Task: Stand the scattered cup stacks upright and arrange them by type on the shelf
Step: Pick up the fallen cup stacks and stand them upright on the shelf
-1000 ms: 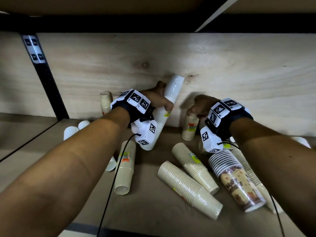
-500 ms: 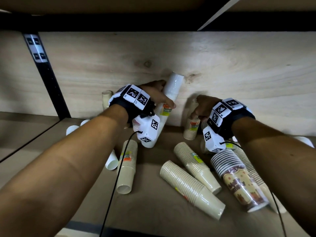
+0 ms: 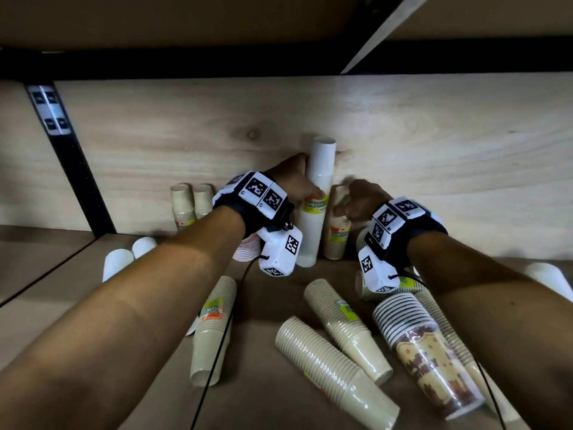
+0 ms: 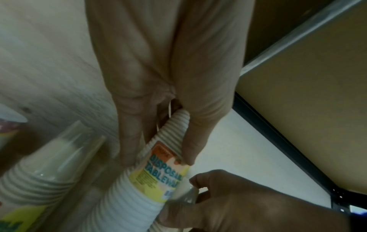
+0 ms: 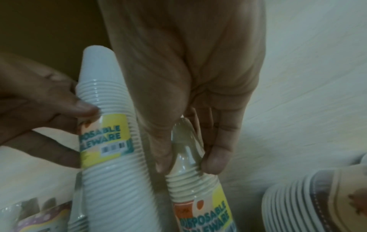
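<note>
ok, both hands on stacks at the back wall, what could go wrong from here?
1. The tall white stack is narrow and high; once the left hand lets go it could tip onto the beige stack beside it.
2. The right hand pinches only the beige stack's top, so it may wobble.
3. Either forearm pulling back could roll the lying stacks below.

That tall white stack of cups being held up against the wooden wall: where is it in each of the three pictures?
Head: tall white cup stack centre, upright at the back wall, left hand gripping it.
Left wrist: low centre, slanting.
Right wrist: left of centre.
Shared landmark: its yellow label.
</note>
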`<state>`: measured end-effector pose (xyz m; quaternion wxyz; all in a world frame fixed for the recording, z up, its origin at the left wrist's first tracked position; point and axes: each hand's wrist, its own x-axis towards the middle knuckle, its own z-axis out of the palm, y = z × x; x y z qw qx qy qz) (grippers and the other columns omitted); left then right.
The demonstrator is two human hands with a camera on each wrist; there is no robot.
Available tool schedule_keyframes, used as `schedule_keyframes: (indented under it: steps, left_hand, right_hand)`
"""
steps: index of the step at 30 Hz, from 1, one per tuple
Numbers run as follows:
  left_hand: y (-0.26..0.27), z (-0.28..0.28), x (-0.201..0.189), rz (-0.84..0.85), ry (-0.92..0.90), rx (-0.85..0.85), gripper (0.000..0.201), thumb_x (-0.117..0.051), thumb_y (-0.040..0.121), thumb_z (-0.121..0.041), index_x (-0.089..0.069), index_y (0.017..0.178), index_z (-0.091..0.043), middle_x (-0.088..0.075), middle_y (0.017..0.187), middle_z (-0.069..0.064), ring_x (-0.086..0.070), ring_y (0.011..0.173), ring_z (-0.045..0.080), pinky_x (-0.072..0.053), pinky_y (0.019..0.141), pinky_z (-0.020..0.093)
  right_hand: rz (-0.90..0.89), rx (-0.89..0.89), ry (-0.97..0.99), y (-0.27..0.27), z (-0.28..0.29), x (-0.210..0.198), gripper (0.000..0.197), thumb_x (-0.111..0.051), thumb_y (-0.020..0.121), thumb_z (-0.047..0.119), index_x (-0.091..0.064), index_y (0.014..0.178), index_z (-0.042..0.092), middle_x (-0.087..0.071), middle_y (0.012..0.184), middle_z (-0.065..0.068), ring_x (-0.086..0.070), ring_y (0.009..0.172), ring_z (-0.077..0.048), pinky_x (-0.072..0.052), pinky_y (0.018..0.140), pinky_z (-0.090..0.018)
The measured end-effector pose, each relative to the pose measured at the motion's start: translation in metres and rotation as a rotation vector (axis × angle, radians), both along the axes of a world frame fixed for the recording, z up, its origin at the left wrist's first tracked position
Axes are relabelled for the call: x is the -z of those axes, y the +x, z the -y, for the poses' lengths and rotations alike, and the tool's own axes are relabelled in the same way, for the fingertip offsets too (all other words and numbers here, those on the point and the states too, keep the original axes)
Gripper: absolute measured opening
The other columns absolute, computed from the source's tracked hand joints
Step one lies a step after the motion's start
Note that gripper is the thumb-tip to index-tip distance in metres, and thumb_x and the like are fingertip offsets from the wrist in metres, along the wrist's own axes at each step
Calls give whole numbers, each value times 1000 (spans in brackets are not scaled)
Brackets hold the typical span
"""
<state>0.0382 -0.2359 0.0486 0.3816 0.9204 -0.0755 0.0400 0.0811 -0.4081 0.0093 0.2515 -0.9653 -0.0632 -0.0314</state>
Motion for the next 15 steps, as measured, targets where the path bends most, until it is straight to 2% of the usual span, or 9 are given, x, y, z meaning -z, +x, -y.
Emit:
schedule_keyframes:
  steps: [2, 4, 8, 10, 12, 15]
  left_hand:
    - [4, 2, 1, 4, 21, -9, 65, -80, 64, -23, -47, 120, -14, -63, 108, 10, -69, 88, 27, -60, 70, 48]
    - [10, 1, 1, 15, 42, -23, 63, -80, 65, -23, -48, 118, -13, -62, 108, 10, -68, 89, 27, -60, 72, 47]
    - [17, 1, -2, 32, 63, -57, 63, -80, 71, -21, -46, 123, -11, -61, 111, 9, -66, 92, 26, -60, 76, 44]
    - [22, 1, -1, 52, 78, -84, 65, -80, 71, -21, -45, 125, -10, -60, 112, 9, -66, 95, 27, -59, 79, 44]
    - [26, 1, 1, 68, 65, -96, 69, -80, 71, -20, -43, 128, -10, -59, 117, 10, -64, 100, 29, -57, 82, 45]
    - [31, 0, 5, 74, 45, -98, 73, -79, 72, -19, -39, 132, -10, -57, 120, 11, -62, 103, 30, -58, 81, 46]
  right_hand:
    - [22, 9, -36, 2, -2, 4, 75, -79, 75, 30, -43, 139, 14, -54, 134, -10, -53, 123, -31, -48, 94, -36]
    - [52, 3, -68, 4, -3, 7, 72, -79, 74, 35, -47, 135, 14, -56, 132, -10, -54, 122, -31, -47, 97, -36]
    - [48, 23, -67, 7, 0, 12, 54, -74, 79, 37, -59, 121, 9, -62, 121, -15, -58, 113, -33, -42, 80, -30]
    - [44, 30, -39, 8, 1, 11, 53, -75, 77, 37, -59, 120, 10, -62, 120, -14, -59, 111, -32, -43, 77, -29]
    - [37, 21, 14, 8, 0, 9, 62, -77, 74, 34, -55, 128, 13, -61, 126, -10, -59, 114, -31, -51, 87, -35]
    - [27, 7, 28, 9, -1, 8, 74, -80, 73, 34, -47, 137, 14, -57, 132, -8, -55, 122, -29, -49, 99, -41]
